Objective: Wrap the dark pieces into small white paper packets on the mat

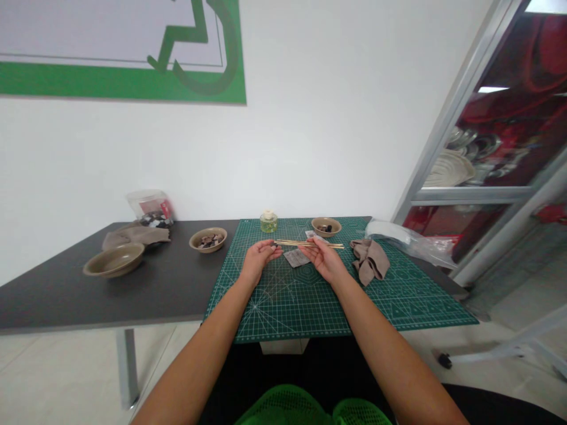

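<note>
My two hands meet over the green cutting mat (310,301). My right hand (325,258) grips a bundle of thin wooden sticks (330,244) that lies level, pointing right. At the left end of the sticks, my left hand (259,257) pinches them with its fingertips. Below the sticks a small grey packet (296,258) lies flat on the mat. A small glass bottle (268,222) with greenish liquid stands just behind my hands.
A small bowl (326,226) with dark bits sits at the mat's back edge; a brown cloth (370,260) and clear plastic bag (407,239) lie right. On the dark table (168,283) left: two bowls (114,260), (208,239), a cloth, a plastic jar (150,208).
</note>
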Tool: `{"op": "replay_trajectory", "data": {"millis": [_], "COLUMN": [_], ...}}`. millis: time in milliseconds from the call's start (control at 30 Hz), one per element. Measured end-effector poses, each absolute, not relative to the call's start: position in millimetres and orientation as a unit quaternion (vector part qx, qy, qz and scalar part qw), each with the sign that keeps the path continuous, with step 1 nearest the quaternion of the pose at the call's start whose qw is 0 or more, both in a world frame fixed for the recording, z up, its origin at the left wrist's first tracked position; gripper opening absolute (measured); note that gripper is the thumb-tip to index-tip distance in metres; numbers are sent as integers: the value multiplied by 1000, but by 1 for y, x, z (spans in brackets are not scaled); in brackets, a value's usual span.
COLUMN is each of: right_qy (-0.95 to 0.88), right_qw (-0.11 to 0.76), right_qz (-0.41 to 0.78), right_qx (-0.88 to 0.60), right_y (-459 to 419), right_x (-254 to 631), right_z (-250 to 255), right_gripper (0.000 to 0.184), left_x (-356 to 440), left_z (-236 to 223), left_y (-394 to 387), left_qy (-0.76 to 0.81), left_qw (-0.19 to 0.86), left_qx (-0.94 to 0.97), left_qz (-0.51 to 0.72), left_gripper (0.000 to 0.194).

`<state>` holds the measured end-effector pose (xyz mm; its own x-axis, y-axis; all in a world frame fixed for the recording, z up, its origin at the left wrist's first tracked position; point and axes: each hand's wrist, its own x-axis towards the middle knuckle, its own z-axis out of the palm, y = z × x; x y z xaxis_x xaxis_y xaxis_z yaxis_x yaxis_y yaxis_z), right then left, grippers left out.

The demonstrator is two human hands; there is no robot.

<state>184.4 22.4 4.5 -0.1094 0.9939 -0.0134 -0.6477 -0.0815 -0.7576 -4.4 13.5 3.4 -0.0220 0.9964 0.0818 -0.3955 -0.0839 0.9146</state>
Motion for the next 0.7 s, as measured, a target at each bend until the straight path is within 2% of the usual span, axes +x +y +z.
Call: {"op": "replay_trajectory", "data": {"millis": [233, 700], "right_qy": [-295, -290], "right_qw": [623, 623], "right_qz": [661, 661], "right_qx": [-297, -302], "right_y": [26, 22], "right_x": [189, 188], "right_z": [1, 6], "right_gripper": [17, 22], "left_x": [-7, -6], "left_z": [2, 4], "left_y": [14, 12], "left_qy": [398, 387], "left_qw": [486, 475], "left_qx": [461, 473], "left_qz": [627, 633], "left_gripper": [25, 33]}}
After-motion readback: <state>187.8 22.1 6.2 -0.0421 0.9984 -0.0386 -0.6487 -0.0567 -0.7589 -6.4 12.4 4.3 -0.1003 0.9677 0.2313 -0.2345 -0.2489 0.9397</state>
